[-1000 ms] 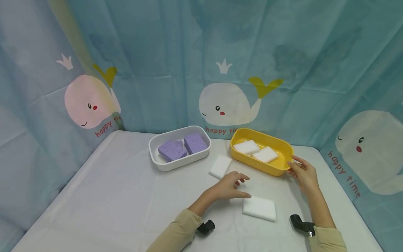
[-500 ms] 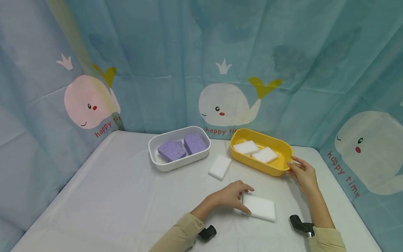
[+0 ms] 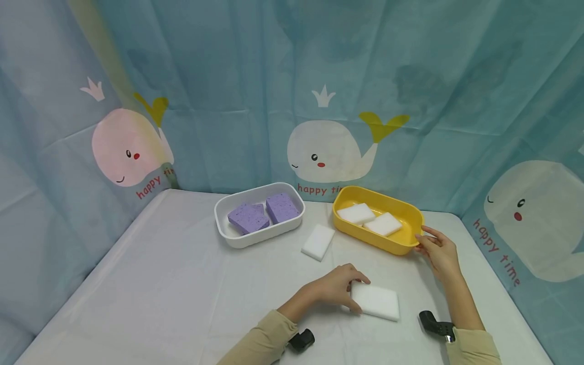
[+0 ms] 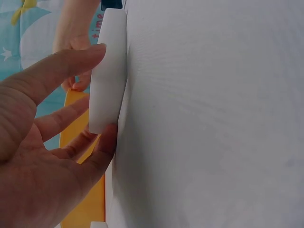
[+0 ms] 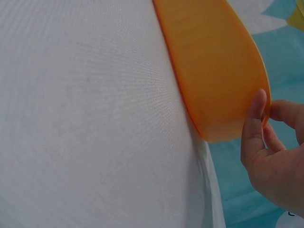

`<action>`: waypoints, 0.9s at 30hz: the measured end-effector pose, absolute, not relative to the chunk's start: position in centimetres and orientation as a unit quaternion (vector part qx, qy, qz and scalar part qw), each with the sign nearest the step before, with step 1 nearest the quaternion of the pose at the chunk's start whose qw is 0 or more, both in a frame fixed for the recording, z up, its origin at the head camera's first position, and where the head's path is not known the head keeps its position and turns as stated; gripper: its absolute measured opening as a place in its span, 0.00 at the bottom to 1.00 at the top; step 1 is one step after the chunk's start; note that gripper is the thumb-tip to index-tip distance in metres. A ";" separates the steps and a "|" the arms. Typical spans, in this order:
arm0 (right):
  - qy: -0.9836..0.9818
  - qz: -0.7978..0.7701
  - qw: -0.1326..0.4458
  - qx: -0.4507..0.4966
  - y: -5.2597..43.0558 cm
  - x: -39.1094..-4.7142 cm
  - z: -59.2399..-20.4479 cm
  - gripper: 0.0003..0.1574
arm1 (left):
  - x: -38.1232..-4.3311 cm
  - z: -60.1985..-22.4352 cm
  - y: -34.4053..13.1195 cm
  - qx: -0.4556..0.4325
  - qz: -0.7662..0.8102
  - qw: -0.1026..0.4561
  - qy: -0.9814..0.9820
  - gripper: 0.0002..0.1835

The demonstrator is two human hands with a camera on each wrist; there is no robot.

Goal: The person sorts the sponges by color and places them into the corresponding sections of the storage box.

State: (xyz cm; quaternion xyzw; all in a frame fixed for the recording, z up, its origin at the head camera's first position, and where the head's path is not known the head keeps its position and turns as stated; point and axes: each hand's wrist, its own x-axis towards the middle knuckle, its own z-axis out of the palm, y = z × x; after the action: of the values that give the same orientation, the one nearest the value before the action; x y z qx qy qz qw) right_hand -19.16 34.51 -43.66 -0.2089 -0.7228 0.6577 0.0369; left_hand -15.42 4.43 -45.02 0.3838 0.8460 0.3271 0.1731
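Observation:
A flat white sponge block (image 3: 377, 302) lies on the table towards the front. My left hand (image 3: 335, 286) holds its left end, with the thumb on the near edge and the index finger at the far edge; the left wrist view shows the thumb against the white sponge block (image 4: 108, 71). At the back right, my right hand (image 3: 440, 253) pinches the rim of the yellow tray (image 3: 365, 236) at its right end. Two white sponge blocks (image 3: 384, 224) lie inside that tray. The right wrist view shows the fingertips (image 5: 258, 99) on the tray's outer wall.
A white tray (image 3: 262, 237) with purple sponges (image 3: 249, 218) stands left of the yellow one. Another white sponge block (image 3: 318, 242) lies on the white-covered table (image 3: 159, 284) between and in front of the trays. A whale-print curtain (image 3: 219, 142) hangs behind.
My left hand has come down towards the front, from above the table to the left end of the white sponge block, and its fingers have closed around it. The right hand stays at the yellow tray.

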 end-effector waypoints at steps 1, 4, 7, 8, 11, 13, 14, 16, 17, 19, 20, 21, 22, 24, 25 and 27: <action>-0.721 0.660 0.037 -0.209 34.5 -19.2 -43.7 0.42 | -15.4 -45.0 4.4 0.385 0.326 0.171 0.846 0.34; -0.715 0.666 0.038 -0.208 34.4 -19.2 -43.6 0.41 | -15.5 -45.1 4.4 0.388 0.327 0.169 0.845 0.34; -0.712 0.670 0.037 -0.207 34.4 -19.2 -43.5 0.40 | -15.7 -45.1 4.3 0.393 0.329 0.165 0.843 0.34; -0.712 0.670 0.037 -0.208 34.4 -19.2 -43.5 0.40 | -15.7 -45.1 4.2 0.393 0.330 0.164 0.842 0.34; -0.712 0.670 0.037 -0.207 34.4 -19.2 -43.6 0.40 | -15.8 -44.9 4.0 0.390 0.338 0.163 0.841 0.34; -0.716 0.666 0.037 -0.207 34.4 -19.2 -43.6 0.41 | -15.9 -44.6 3.9 0.384 0.345 0.163 0.841 0.34; -0.718 0.664 0.037 -0.208 34.4 -19.2 -43.7 0.41 | -15.9 -44.5 3.8 0.379 0.351 0.165 0.840 0.34; -0.722 0.659 0.037 -0.209 34.4 -19.3 -43.7 0.41 | -15.9 -44.2 3.6 0.368 0.361 0.169 0.840 0.34; -0.723 0.657 0.037 -0.211 34.3 -19.3 -43.7 0.41 | -16.0 -44.0 3.5 0.363 0.365 0.170 0.840 0.34; -0.725 0.654 0.036 -0.213 34.3 -19.3 -43.7 0.42 | -16.0 -43.9 3.4 0.352 0.374 0.175 0.840 0.34; -0.725 0.654 0.036 -0.213 34.3 -19.3 -43.7 0.41 | -16.0 -43.7 3.3 0.346 0.379 0.176 0.840 0.34; -0.725 0.653 0.036 -0.214 34.3 -19.3 -43.7 0.41 | -16.0 -43.7 3.2 0.341 0.384 0.179 0.839 0.34; -0.726 0.653 0.036 -0.214 34.3 -19.2 -43.6 0.41 | -16.0 -43.6 3.2 0.336 0.389 0.181 0.839 0.34; -0.724 0.654 0.036 -0.215 34.3 -19.2 -43.6 0.41 | -16.0 -43.5 3.2 0.329 0.396 0.182 0.838 0.33; -0.723 0.655 0.037 -0.216 34.3 -19.1 -43.5 0.41 | -16.0 -43.5 3.2 0.326 0.399 0.182 0.837 0.33; -0.721 0.656 0.038 -0.217 34.3 -19.1 -43.5 0.41 | -16.1 -43.5 3.3 0.323 0.401 0.182 0.838 0.33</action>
State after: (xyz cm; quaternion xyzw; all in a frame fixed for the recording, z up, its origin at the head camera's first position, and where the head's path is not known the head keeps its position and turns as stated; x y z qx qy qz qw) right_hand -19.08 34.31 -43.49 -0.2171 -0.7214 0.6564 0.0383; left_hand -16.06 3.30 -43.45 0.3227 0.8379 0.4008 0.1819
